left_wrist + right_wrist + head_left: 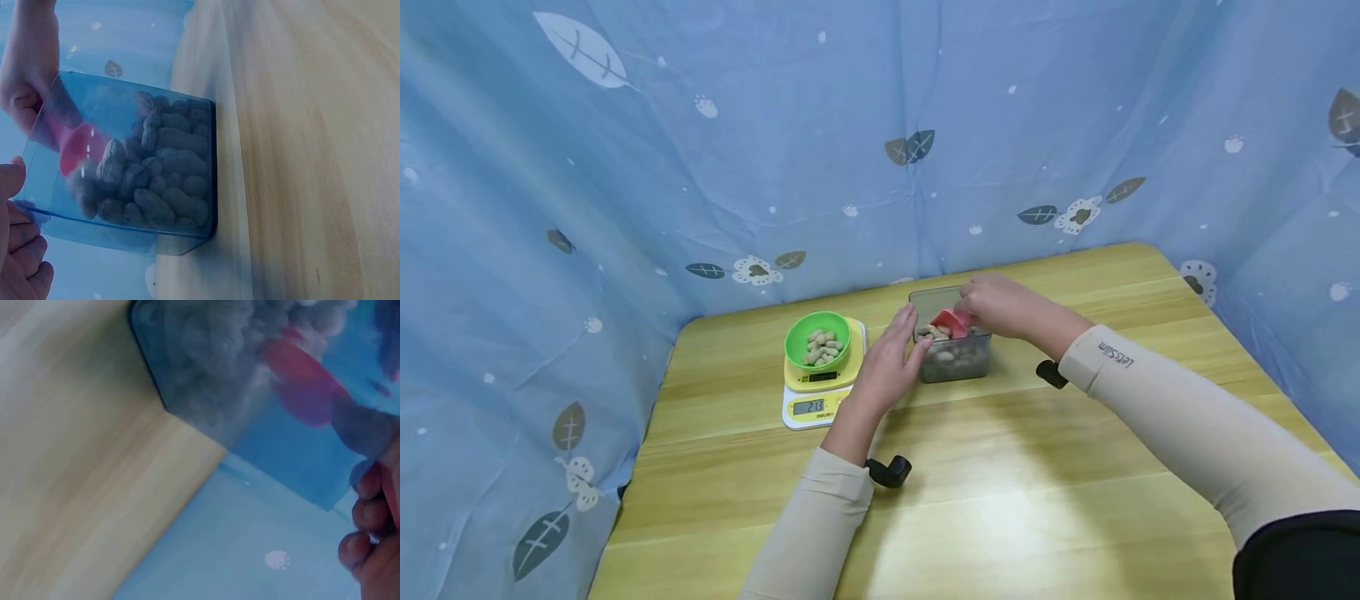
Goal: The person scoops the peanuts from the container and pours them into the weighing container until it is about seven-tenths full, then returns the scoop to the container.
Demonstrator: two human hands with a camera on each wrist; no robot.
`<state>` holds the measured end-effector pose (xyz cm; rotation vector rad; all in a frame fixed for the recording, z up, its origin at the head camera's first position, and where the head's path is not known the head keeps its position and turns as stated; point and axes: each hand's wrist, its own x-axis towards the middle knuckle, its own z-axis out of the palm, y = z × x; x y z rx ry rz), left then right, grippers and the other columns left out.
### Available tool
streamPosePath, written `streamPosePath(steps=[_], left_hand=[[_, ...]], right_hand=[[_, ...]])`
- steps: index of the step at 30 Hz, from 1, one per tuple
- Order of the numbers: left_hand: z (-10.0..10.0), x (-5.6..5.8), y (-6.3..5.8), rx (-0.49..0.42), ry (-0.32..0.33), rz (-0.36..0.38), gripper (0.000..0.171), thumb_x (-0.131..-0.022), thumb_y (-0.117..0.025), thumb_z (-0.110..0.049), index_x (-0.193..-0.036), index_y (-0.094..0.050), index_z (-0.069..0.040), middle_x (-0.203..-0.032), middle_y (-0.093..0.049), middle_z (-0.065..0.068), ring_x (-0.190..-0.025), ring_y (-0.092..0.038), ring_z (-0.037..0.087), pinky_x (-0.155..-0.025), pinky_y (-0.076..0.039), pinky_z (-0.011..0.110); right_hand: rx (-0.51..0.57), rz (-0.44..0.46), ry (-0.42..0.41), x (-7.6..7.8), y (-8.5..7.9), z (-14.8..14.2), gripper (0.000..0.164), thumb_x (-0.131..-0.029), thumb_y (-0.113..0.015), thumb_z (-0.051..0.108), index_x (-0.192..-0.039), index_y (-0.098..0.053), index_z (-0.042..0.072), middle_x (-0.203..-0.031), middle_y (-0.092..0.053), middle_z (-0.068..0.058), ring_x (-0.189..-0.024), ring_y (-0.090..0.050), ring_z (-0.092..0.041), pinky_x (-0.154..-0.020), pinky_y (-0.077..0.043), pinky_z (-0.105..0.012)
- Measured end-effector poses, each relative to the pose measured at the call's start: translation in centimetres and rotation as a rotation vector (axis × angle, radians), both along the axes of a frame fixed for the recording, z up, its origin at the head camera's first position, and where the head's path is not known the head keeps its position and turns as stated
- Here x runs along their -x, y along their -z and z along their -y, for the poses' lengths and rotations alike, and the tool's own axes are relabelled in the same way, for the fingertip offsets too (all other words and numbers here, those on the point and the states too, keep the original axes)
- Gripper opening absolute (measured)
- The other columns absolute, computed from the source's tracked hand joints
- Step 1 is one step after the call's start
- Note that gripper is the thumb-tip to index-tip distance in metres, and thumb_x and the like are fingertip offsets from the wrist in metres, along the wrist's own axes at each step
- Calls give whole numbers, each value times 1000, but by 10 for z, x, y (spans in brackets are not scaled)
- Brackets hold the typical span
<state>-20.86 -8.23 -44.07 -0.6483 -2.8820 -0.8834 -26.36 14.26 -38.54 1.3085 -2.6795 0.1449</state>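
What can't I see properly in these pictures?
Head view: the lower right corner of the scale, hidden by the left wrist.
Head view: most of the handle of the scoop, hidden by the right hand.
Right wrist view: single peanuts, blurred behind the box.
Left wrist view: part of the left hand, cut off by the left edge.

- Head view: bright, even, diffuse light; the left hand (887,358) and the right hand (1007,308) appear reasonably sharp.
- Glare: a washed-out patch on the table (1000,525), on the near side of both hands.
- Shadows: broad and soft-edged, on the table nearside of each hand.
- Left wrist view: dimmer, blue-tinted; small highlights on the scoop (81,150) beside the right hand.
- Right wrist view: dim and hazy; peanuts (219,356) beyond the right hand's fingers are blurred.
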Motion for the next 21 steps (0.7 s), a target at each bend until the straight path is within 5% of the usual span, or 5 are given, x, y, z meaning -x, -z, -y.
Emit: streamPosePath(steps=[7, 21], left_hand=[[-2, 0, 4, -40, -2, 15, 63, -104, -40, -48, -155, -30, -12, -165, -17, -4, -150, -20, 15, -121, -25, 39], [-1, -2, 2, -62, -8, 23, 64, -104, -42, -47, -156, -28, -12, -165, -15, -4, -150, -20, 16, -122, -25, 40]], right_hand=[[38, 17, 25, -6, 4, 4, 6, -83, -76, 6, -78, -73, 6, -70, -62, -3, -66, -56, -21, -64, -50, -36], [162, 348, 184, -5, -1, -9, 9, -94, -67, 17, -91, -73, 11, -84, -69, -1, -76, -60, -17, -72, -50, -38]])
